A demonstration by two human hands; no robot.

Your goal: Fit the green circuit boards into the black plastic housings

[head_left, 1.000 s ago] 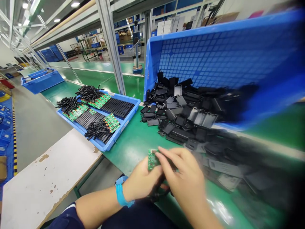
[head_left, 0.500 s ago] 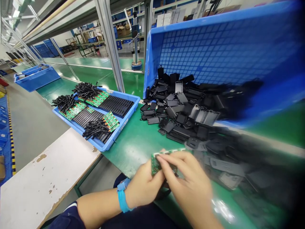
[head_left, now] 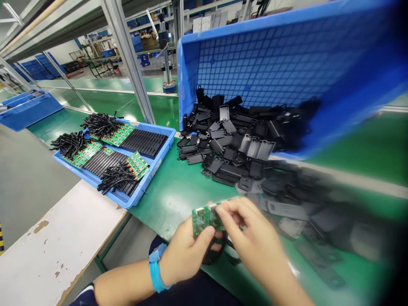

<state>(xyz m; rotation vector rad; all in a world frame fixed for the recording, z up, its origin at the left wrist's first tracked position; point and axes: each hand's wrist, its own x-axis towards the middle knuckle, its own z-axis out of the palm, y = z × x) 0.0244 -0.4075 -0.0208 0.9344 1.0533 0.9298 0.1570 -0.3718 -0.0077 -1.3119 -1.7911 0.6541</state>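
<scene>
Between my hands, above the green tabletop's near edge, is a green circuit board panel [head_left: 204, 217] with white connectors along its upper edge. My left hand [head_left: 188, 250] grips its left end, thumb across the front. The fingers of my right hand [head_left: 247, 225] pinch at the upper edge, right of the middle; whether they hold a separate small part is hidden. Black cables [head_left: 216, 250] hang beneath the board, partly behind my fingers. Just beyond my hands lies a heap of black plastic cases [head_left: 223, 146], spilling from a tipped blue crate [head_left: 267, 59].
To the left, a shallow blue tray [head_left: 161, 163] holds black cases in rows, green boards and bundled black cables. A worn white board [head_left: 79, 238] adjoins the green table [head_left: 162, 204]. A metal upright [head_left: 127, 63] rises behind the tray, and another blue bin [head_left: 35, 110] stands far left.
My right fingers have shifted rightward along the board's upper edge, uncovering more of its face. My left thumb now shows on the front. The view has turned slightly right.
</scene>
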